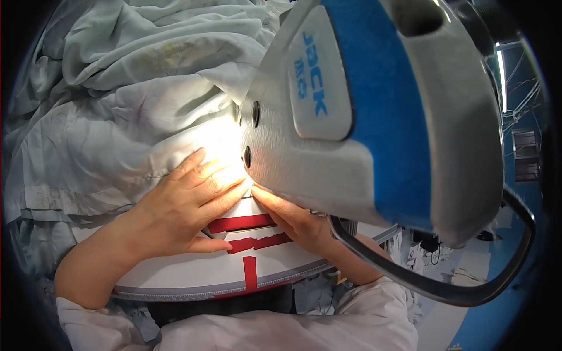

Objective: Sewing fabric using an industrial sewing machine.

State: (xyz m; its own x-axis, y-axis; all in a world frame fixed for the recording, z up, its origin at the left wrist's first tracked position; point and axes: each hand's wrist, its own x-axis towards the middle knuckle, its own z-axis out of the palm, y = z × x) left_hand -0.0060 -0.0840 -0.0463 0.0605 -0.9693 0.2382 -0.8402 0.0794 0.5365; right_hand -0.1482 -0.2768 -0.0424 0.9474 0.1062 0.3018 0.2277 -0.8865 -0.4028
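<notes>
Pale, sheer fabric (140,96) with faint floral patches lies in folds on the left and runs up to a sewing machine (398,117). My left hand (196,202) rests flat on the fabric's near edge, fingers spread and pointing at the brightly lit sewing spot. My right hand (293,219) reaches in under the machine head from the right. Its visible fingers are stretched out, their tips at the cloth edge close to my left fingertips. The machine head covers part of this hand. Glare and the head hide the needle and presser foot.
The white table (175,272) has red tape strips (250,272) and a measuring tape along its curved front edge. A dark bent bar (456,292) loops out from the machine at the lower right. More cloth (427,257) lies beyond the table on the right.
</notes>
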